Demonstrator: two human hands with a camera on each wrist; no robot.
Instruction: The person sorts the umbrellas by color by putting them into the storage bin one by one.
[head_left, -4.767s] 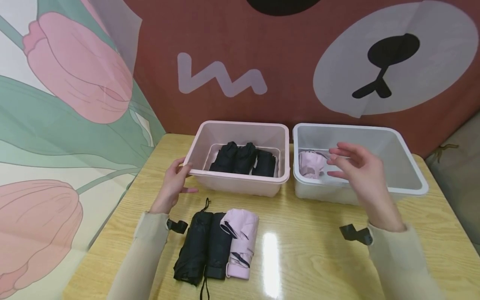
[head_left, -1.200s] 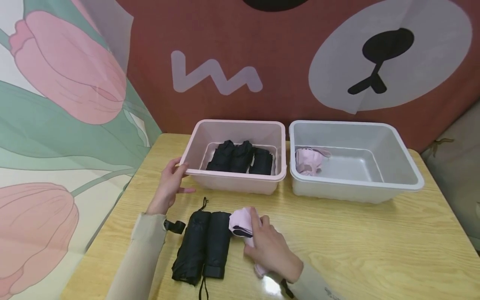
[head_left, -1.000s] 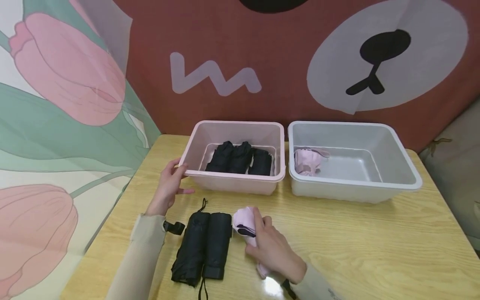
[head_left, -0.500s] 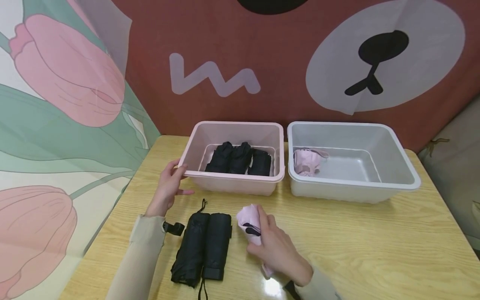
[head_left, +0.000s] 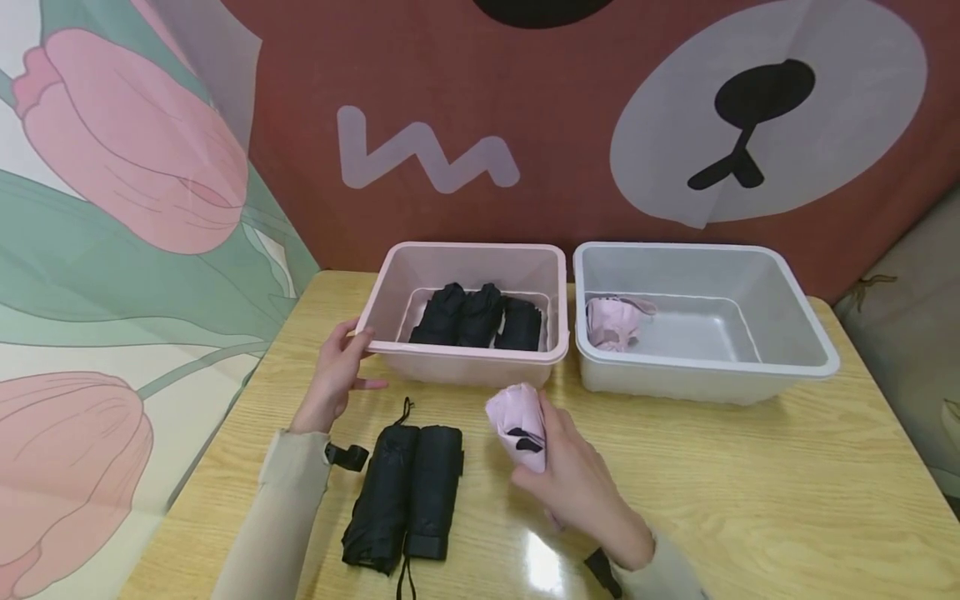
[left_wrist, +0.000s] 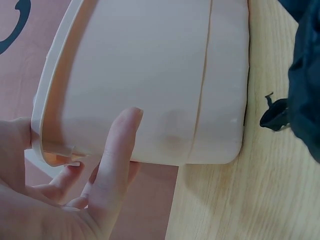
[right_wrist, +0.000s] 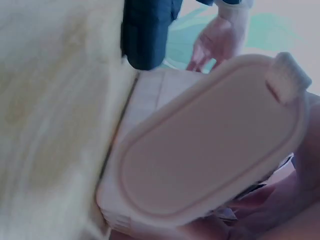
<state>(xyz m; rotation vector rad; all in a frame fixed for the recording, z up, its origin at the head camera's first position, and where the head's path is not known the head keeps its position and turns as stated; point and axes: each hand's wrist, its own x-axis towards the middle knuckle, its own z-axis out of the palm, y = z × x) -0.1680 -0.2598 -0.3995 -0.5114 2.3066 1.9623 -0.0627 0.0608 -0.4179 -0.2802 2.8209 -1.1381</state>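
My right hand (head_left: 581,487) grips a folded pink umbrella (head_left: 512,417) with dark trim, tilted above the table in front of the bins. Its flat, oval handle end (right_wrist: 210,140) fills the middle of the right wrist view. On the left, my left hand (head_left: 337,375) holds the pink bin (head_left: 457,369) by its front left corner, one finger (left_wrist: 122,135) lying along the outer wall. Inside that bin are three black folded umbrellas (head_left: 480,318). Two more lie side by side on the table, a wrinkled black umbrella (head_left: 382,500) and a smoother black umbrella (head_left: 435,492).
Right of the pink bin stands a light grey bin (head_left: 705,375) with another pink umbrella (head_left: 615,323) at its left end. Both bins sit at the back of the wooden table (head_left: 720,500), against a printed cloth (head_left: 450,217).
From over the grey bin, my right hand came down to the pink umbrella beside the black ones, took hold, and has raised it away from them, rightward and toward the bins. My left hand stayed.
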